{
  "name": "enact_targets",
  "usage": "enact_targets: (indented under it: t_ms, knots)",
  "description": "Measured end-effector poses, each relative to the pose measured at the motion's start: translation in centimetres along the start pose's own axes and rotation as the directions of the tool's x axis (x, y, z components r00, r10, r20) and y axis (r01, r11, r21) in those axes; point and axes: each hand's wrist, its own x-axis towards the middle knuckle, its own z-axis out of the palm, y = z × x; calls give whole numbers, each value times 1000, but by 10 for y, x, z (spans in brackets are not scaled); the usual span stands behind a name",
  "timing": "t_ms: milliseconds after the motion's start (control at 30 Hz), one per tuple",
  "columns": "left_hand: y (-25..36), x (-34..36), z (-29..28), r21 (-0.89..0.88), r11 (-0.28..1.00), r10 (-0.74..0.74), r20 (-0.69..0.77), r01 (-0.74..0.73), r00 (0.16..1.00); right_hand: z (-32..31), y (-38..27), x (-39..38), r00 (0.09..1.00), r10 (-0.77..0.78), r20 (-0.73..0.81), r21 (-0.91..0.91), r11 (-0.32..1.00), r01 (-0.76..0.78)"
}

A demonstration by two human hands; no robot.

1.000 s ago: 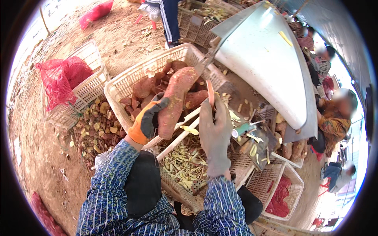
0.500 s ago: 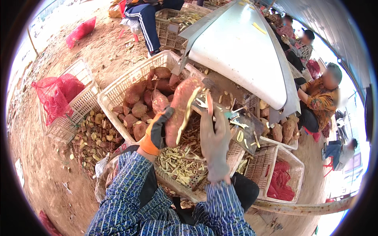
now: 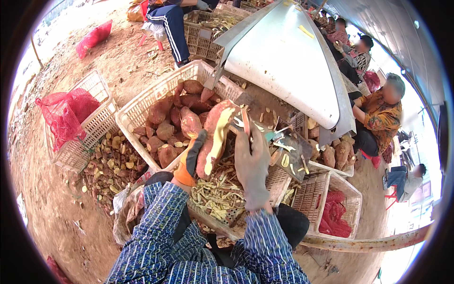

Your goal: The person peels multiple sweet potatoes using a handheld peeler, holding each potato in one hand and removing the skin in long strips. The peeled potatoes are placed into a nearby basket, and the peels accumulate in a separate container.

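A large reddish sweet potato (image 3: 206, 154) stands nearly upright over the crate, with pale peeled strips down the side facing my right hand. My left hand (image 3: 189, 161), in an orange and black glove, is closed around its lower left side. My right hand (image 3: 251, 163), in a grey glove, is closed on what looks like a peeler (image 3: 245, 120). Its narrow orange-brown part sticks up beside the potato's upper end, and the rest is hidden by the fingers. Below both hands lies a heap of pale peelings (image 3: 215, 196).
Unpeeled sweet potatoes (image 3: 165, 113) fill the far part of the white crate (image 3: 142, 97). Cut pieces (image 3: 116, 161) cover the ground at left. A metal chute (image 3: 283, 61) rises ahead. At right are a crate with red netting (image 3: 336, 213) and a seated person (image 3: 383, 113).
The sweet potato has turned in my left hand, so a wider peeled strip shows. My right hand has shifted slightly left and down, close to the potato.
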Motion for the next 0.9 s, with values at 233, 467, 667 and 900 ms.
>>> enact_targets:
  t_ms: [233,467,667,900]
  knots:
    - [10,8,19,-303,935,-216,-78,183,973,1,20,-59,910,-366,193,-110,914,391]
    - [18,18,15,-670,513,-525,250,537,814,-24,12,-39,999,7,33,35,999,-8]
    - [31,26,19,-770,403,-627,161,495,762,23,29,-37,940,-341,21,-207,918,338]
    - [31,33,17,-845,412,-637,0,340,771,-18,26,-130,899,-91,429,-59,990,129]
